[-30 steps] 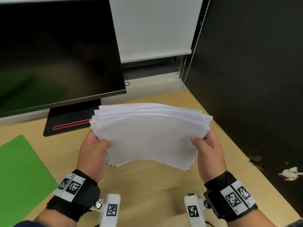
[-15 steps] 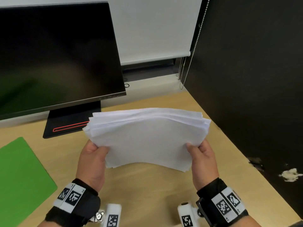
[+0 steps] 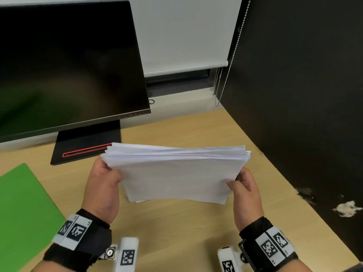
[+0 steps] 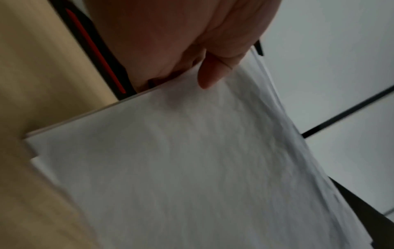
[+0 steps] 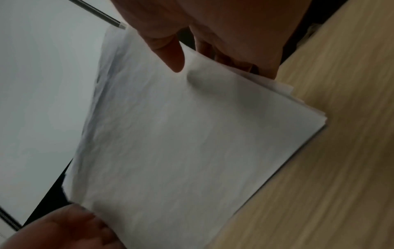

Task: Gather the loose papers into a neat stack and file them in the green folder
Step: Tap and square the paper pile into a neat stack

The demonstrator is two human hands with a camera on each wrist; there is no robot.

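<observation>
White papers (image 3: 176,173) stand on edge on the desk (image 3: 176,222), the left hand (image 3: 102,185) and right hand (image 3: 245,191) pinching their sides. Loosen that pinch and tap until the ragged top edges level; the green folder (image 3: 23,209) lies left.

Soft, even light fills the head view; straight edges bow toward its margins. Both wrist views are dim, grainy and motion-blurred throughout.

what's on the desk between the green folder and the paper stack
In the head view, only the left hand gripping the paper stack and bare wooden desk lie between it and the green folder.
</observation>
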